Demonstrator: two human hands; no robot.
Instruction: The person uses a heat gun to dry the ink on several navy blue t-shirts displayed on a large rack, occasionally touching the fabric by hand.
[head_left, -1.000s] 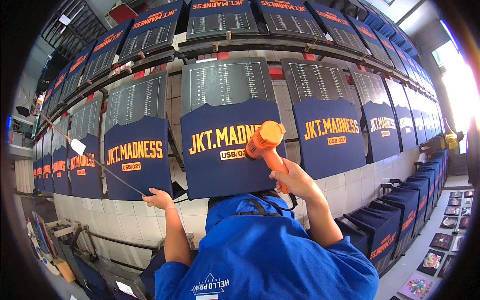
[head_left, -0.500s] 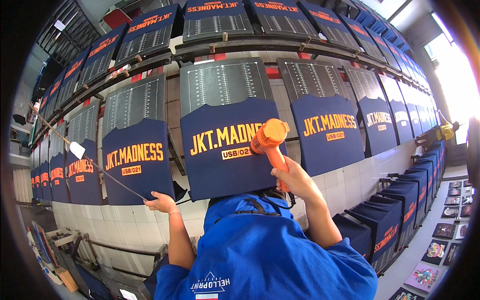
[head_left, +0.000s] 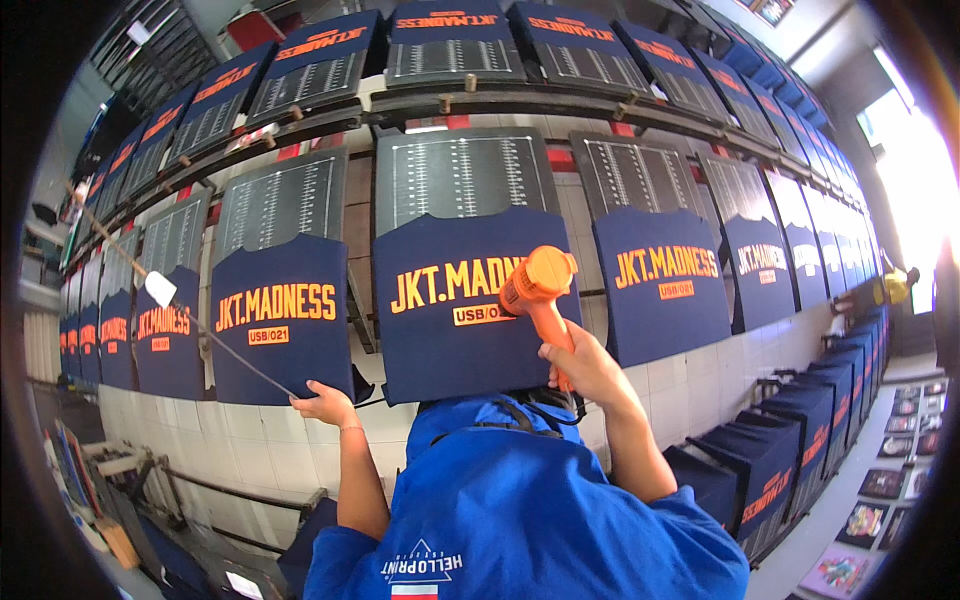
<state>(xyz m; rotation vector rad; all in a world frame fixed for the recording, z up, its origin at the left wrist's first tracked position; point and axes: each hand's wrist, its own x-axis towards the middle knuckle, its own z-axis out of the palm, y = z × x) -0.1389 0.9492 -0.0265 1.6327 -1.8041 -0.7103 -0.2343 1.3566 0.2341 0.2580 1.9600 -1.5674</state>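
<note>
An orange hair dryer is gripped by its handle in my right hand. Its head hangs over the right part of the print on a navy shirt, covering some of the orange lettering. That shirt lies flat on a dark board marked with white ruled lines. My left hand pinches a thin grey cord, which slants up leftward to a white connector. The left fingers are near the lower edge of the neighbouring printed shirt.
Boards with matching navy shirts run left and right in a long row. Behind a dark metal rail stands another row. More shirt-covered boards stand at the lower right, near a person in yellow. Printed pictures lie farther right.
The boards and shirts have shifted slightly rightward in the view. The dryer now covers more of the lettering's right part. Both hands keep their grips.
</note>
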